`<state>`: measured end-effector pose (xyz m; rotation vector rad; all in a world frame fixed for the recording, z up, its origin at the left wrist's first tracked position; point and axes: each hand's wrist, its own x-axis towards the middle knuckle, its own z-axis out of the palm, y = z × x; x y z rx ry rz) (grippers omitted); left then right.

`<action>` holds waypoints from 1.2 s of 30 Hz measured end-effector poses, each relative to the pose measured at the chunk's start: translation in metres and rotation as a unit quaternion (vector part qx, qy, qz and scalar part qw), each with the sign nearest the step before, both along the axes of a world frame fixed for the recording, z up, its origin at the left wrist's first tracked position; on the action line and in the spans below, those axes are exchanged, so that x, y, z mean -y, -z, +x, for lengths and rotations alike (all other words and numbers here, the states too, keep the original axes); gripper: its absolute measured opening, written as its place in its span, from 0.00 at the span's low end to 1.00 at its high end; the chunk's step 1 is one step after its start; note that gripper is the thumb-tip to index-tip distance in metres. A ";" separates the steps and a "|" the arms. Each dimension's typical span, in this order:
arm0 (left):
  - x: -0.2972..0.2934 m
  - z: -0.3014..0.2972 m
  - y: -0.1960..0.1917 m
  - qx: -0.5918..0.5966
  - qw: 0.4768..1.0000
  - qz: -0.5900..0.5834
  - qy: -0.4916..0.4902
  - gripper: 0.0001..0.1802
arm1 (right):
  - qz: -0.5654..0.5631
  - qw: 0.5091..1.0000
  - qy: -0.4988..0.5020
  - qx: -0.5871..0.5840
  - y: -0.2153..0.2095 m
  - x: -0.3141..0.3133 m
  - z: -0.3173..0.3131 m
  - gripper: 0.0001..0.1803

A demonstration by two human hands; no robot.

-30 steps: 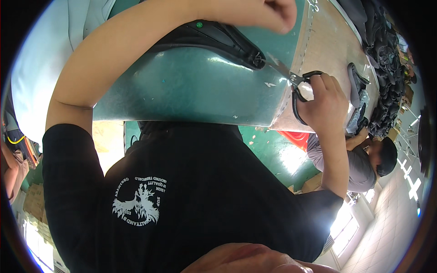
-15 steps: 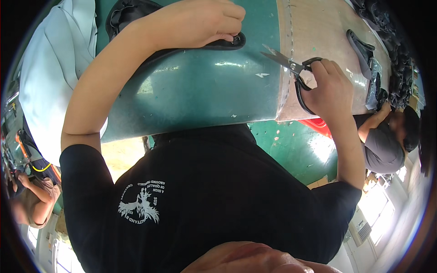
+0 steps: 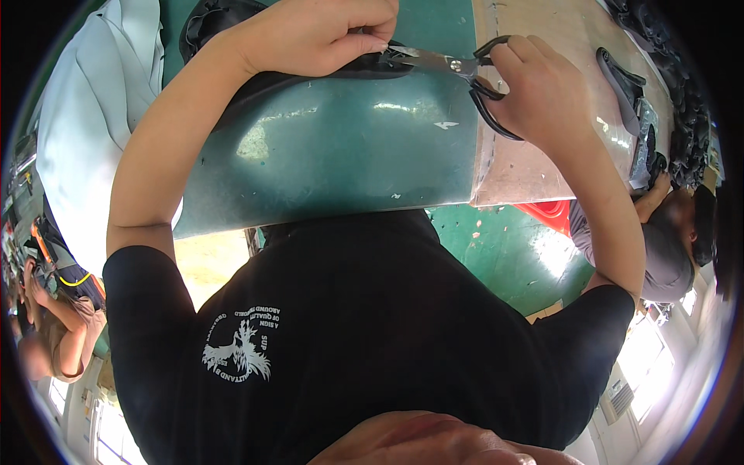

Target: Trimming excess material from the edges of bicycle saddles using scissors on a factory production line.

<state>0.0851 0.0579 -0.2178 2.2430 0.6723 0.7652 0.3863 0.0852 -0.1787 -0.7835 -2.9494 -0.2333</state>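
My right hand [image 3: 546, 93] grips black-handled scissors [image 3: 456, 66], its fingers in the loops. The blades point left, slightly parted, over the right end of a long black strip-like piece [image 3: 372, 70] on the green table. My left hand [image 3: 329, 37] is closed in a pinch right by the blade tips, above that piece. What its fingertips hold is too small to make out. Part of the black piece lies hidden under my left hand and forearm. Farther left, a bulkier black bundle [image 3: 213, 27] sits behind my forearm.
Pale blue-white sheets [image 3: 85, 132] drape over the table's left side. On the tan right part of the table [image 3: 527, 167] lie a dark strap-like piece [image 3: 620, 85] and a heap of black material [image 3: 686, 132]. One person [image 3: 666, 248] works at right, another [image 3: 66, 333] at far left.
My right hand has moved the scissors up and left, bringing the blades to the black piece's end. My left hand has shifted slightly left, its fingers now pinched beside the blade tips.
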 end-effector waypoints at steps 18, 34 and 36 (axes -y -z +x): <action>-0.011 -0.013 0.018 0.265 0.930 -0.254 -0.010 0.05 | 0.057 0.998 -0.002 -0.037 0.009 -0.018 0.000 0.13; 0.006 0.012 -0.004 -0.174 0.981 0.079 -0.029 0.10 | -0.076 0.940 0.305 -0.134 0.033 0.013 0.032 0.15; 0.006 0.015 -0.007 -0.185 0.979 0.079 -0.036 0.10 | -0.077 0.936 0.302 -0.166 0.042 0.005 0.026 0.14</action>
